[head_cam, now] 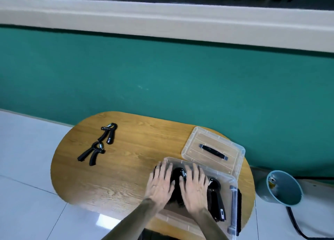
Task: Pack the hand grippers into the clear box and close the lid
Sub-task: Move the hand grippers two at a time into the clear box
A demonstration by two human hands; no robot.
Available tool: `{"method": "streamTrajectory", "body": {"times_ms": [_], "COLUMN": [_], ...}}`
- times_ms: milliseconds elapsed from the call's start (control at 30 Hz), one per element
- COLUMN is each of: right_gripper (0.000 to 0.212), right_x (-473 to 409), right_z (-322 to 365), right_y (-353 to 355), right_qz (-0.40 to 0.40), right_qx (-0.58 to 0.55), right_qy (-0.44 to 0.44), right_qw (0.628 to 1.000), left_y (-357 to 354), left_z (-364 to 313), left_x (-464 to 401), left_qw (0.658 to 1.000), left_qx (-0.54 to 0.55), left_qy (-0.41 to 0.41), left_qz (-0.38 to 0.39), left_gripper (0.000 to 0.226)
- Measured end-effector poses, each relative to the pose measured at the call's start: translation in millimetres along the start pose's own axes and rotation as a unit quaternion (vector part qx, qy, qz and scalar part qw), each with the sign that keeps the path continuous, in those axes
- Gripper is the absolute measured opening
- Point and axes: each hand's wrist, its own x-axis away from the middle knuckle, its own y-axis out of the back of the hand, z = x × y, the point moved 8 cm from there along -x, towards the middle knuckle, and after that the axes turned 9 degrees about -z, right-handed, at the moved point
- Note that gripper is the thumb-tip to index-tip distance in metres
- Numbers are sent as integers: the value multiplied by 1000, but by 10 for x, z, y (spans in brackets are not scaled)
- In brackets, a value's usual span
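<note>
A clear plastic box [233,191] stands at the right front of the oval wooden table [126,167]. Black hand grippers [216,200] lie inside it. My left hand [160,183] and my right hand [196,187] both rest flat, fingers spread, on the grippers in the box. The clear lid [213,149] with a black handle lies flat on the table behind the box. Two more black hand grippers lie on the table's left part, one at the back [109,133] and one nearer [92,154].
A teal wall runs behind the table. A blue-grey bucket [283,187] stands on the tiled floor to the right, with a black cable [296,225] beside it. White floor tiles surround the table's left and front.
</note>
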Motion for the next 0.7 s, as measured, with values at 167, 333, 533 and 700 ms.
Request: {"method": "streamTrajectory", "body": {"times_ms": [167, 333, 533, 700], "right_gripper": [46, 48, 50, 52], "right_x": [-220, -443, -635, -737], "right_z": [478, 1047, 1915, 2515], "right_y": [137, 36, -353, -795], "right_qz": [18, 35, 57, 88], "right_qx": [7, 23, 31, 54], "right_qy": [49, 96, 119, 135], "right_qw": [999, 995, 991, 986], "left_y": [284, 459, 409, 320], "left_z": [369, 925, 2026, 2881], "left_x": [-81, -133, -69, -11], "left_qw": [999, 997, 994, 992], "left_qx": [9, 3, -3, -20], "left_qy": [30, 70, 111, 121], "left_qz": [-25, -26, -15, 10], "left_gripper": [65, 64, 61, 63]}}
